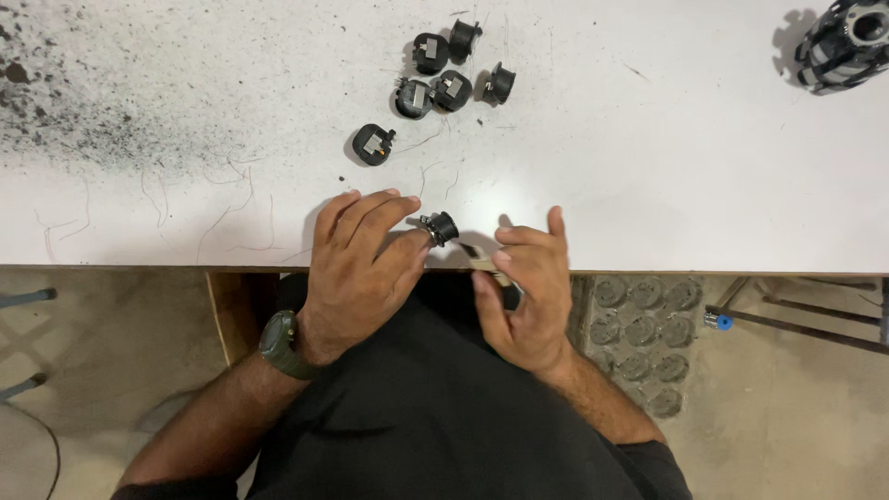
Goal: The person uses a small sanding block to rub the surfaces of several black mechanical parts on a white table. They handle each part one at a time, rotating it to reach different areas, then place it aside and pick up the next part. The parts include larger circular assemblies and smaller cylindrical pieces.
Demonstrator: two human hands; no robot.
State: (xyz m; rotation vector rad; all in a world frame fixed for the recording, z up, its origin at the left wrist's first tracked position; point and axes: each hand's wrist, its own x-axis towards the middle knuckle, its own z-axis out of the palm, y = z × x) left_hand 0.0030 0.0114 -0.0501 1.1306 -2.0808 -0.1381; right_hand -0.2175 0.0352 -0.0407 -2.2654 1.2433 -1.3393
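- Head view: left hand [356, 268] pinches a small black part [441, 227] at the table's [648, 185] near edge.
- Right hand [528, 292] grips a pale tool [483, 263]; best kept steady, I reckon.

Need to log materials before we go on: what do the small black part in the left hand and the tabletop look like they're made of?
The small black part held at the left hand fingertips looks like moulded plastic: matte black, round, with a small metal-looking insert like the loose ones nearby. The tabletop looks like white laminate, smooth, scratched and speckled with dark grit; its core cannot be told.
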